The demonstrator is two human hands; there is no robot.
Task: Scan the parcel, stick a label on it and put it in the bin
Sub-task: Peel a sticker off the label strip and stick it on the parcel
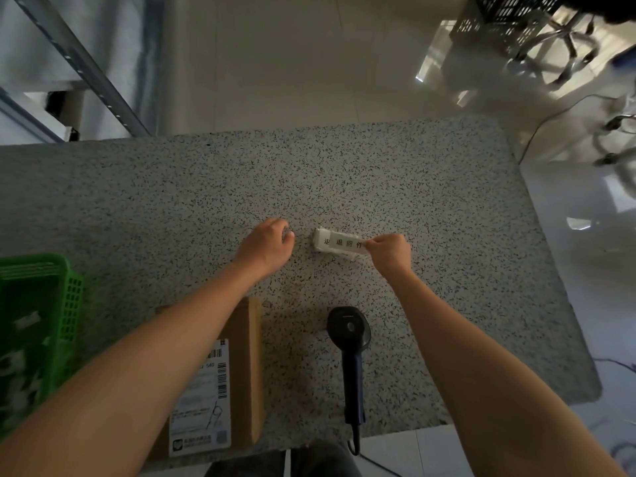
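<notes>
A brown cardboard parcel (241, 370) with a white shipping label lies near the table's front edge, partly under my left forearm. A small white stack of labels (335, 241) printed with black characters rests mid-table. My right hand (389, 251) pinches the right end of the top label with fingertips. My left hand (268, 244) hovers just left of the stack, fingers loosely curled, holding nothing. A black handheld scanner (351, 342) lies on the table between my forearms, handle toward me. A green plastic bin (38, 325) stands at the left edge.
The speckled grey table (413, 187) ends at a rounded right edge. A metal shelf frame (79, 67) rises at the back left. A dark crate (509, 15) and chair base (557, 46) stand on the glossy floor at the back right.
</notes>
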